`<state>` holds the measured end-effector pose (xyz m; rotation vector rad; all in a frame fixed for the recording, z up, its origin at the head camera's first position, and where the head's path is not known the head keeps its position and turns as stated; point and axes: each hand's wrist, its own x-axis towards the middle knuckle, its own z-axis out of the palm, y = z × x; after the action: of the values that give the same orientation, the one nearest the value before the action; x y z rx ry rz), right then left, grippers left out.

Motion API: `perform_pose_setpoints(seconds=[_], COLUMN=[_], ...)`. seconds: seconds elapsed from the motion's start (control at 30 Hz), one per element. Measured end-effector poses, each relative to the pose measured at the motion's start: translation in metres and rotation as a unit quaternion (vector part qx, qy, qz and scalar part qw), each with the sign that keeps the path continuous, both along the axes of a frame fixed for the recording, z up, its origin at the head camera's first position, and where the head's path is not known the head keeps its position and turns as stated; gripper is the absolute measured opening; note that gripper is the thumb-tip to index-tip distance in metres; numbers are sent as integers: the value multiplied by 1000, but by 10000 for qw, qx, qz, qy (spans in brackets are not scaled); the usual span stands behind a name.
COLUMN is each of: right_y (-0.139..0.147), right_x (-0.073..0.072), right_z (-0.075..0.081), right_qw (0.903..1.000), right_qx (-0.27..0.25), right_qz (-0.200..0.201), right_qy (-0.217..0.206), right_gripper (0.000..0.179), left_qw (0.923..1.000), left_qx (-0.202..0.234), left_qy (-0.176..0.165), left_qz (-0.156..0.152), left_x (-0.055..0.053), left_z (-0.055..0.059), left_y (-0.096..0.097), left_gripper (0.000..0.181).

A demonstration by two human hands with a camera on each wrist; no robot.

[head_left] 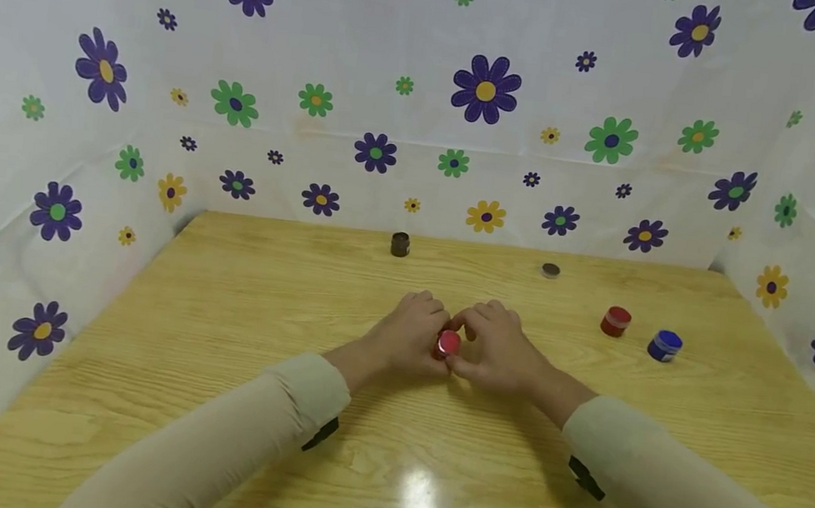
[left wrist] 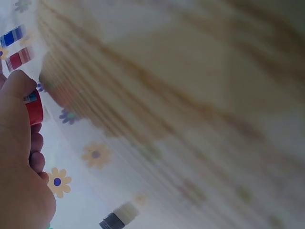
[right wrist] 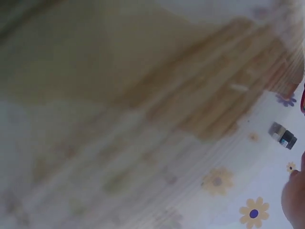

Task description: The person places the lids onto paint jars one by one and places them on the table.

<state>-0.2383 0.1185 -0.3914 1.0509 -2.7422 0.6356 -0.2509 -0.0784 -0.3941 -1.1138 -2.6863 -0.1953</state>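
Above the middle of the table, both hands meet at a small red paint jar. My left hand grips it from the left; in the left wrist view its thumb lies over the jar's side, and part of the red jar shows past the hand. My right hand comes from the right, with curled index finger and thumb at either side of the jar's top. Only a sliver of the jar and part of the right hand appear in the right wrist view.
On the wooden table, a black jar stands at the back and a low dark round piece lies right of it. Another red jar and a blue jar stand at the right. Flower-print cloth borders the back and sides.
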Motion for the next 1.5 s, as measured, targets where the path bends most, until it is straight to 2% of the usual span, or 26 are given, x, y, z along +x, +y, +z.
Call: perform_pose_setpoints(seconds=[0.1, 0.2, 0.37, 0.5, 0.8, 0.97, 1.2, 1.5], right_y=[1, 1, 0, -1, -5, -6, -2, -1], right_x=[-2, -4, -3, -2, 2, 3, 2, 2], right_z=[3, 6, 9, 8, 4, -1, -3, -3], right_qw=[9974, 9907, 9844, 9832, 9796, 9831, 9860, 9823], right_qx=[283, 495, 580, 581, 595, 649, 485, 556], right_qz=[176, 276, 338, 220, -163, -390, -231, -116], right_qy=[635, 1233, 1625, 1715, 1915, 1665, 1576, 1785], right_gripper=[37, 35, 33, 32, 34, 38, 36, 33], left_qw=[9998, 9996, 9996, 9995, 9980, 9986, 9984, 9978], left_qx=[39, 75, 50, 103, 91, 1, 123, 133], left_qy=[139, 257, 279, 267, 613, 521, 540, 641], left_qz=[-99, -92, -85, -137, -108, -8, -63, -73], left_x=[0, -2, -3, -2, 1, 4, 4, 3], left_z=[3, 5, 7, 7, 2, -1, 0, -2], left_y=[0, 0, -1, -1, 0, 1, 3, 3], left_gripper=[37, 35, 36, 36, 36, 30, 38, 34])
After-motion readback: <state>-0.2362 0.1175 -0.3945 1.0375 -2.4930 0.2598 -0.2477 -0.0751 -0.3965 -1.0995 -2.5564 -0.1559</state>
